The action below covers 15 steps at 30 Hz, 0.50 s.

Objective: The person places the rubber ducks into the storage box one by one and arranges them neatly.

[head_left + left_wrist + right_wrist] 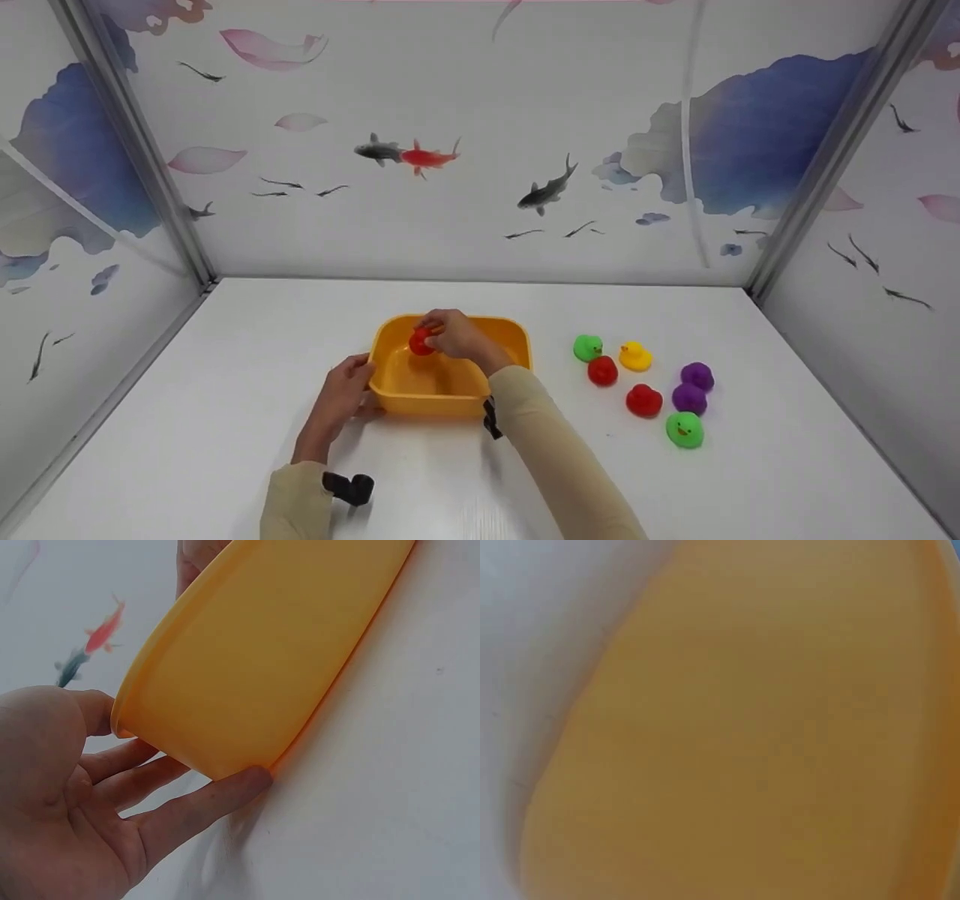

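Note:
A yellow-orange plastic basin (435, 405) stands on the white table. My left hand (345, 386) holds its left end; in the left wrist view, one digit of the left hand (82, 795) reaches the rim and the others lie against the outside wall. Over the inside of the basin, my right hand (457, 335) pinches a red rubber duck (421, 342) near the back left. The duck's far side is covered by fingers. Only the basin's wall (742, 727) fills the right wrist view, with neither hand nor duck in it.
Right of the basin lie several rubber ducks: a green duck (587, 348), a yellow duck (636, 356), red ducks (602, 371) (644, 401), purple ducks (697, 376) (689, 399) and another green duck (685, 430). Printed panels (465, 240) enclose the table's back and sides.

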Tool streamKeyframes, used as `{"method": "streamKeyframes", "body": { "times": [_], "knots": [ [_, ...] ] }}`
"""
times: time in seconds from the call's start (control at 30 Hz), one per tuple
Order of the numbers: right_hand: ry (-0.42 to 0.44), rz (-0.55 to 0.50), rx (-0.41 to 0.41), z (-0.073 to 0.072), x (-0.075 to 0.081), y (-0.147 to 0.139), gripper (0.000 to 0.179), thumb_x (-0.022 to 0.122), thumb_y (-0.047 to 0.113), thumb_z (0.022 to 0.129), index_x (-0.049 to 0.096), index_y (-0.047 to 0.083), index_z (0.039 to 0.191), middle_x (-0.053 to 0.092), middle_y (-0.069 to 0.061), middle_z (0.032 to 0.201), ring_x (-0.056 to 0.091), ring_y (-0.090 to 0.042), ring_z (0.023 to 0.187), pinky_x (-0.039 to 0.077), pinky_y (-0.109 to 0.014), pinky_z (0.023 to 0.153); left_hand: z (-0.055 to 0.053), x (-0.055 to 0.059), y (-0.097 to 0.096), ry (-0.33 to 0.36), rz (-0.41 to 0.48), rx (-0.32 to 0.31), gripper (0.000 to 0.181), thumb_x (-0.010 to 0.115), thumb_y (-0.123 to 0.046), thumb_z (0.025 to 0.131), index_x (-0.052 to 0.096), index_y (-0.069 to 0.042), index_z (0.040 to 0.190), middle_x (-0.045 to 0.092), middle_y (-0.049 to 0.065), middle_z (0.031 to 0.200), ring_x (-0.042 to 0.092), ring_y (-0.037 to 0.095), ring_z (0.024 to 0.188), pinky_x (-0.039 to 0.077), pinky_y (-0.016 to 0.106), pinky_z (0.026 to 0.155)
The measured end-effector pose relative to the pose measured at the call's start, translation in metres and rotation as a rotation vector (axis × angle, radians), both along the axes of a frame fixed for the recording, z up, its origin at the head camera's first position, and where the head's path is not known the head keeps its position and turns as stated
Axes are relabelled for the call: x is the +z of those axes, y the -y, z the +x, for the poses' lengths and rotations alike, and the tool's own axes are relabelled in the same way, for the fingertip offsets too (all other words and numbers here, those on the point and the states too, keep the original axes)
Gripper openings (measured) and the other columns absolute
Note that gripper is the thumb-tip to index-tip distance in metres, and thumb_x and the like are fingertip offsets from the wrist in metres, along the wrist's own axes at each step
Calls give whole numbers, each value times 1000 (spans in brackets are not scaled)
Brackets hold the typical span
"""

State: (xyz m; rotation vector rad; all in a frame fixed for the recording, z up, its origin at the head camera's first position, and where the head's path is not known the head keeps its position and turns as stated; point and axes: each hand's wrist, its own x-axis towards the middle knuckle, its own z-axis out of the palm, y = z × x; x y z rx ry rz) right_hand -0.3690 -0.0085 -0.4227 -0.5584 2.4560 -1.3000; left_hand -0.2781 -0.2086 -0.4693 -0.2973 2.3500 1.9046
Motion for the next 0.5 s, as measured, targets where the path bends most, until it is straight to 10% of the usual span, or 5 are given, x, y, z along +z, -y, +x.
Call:
{"method": "streamKeyframes", "body": {
  "times": [0.5],
  "knots": [
    [-10, 58, -71, 6, -7, 29, 28, 61, -5, 94, 70, 6, 117, 67, -14, 120, 61, -24, 104, 57, -31, 100, 0, -2, 2, -34, 3, -23, 47, 42, -28, 107, 44, -8, 149, 53, 20, 146, 61, 33, 122, 63, 39, 83]
  ]
}}
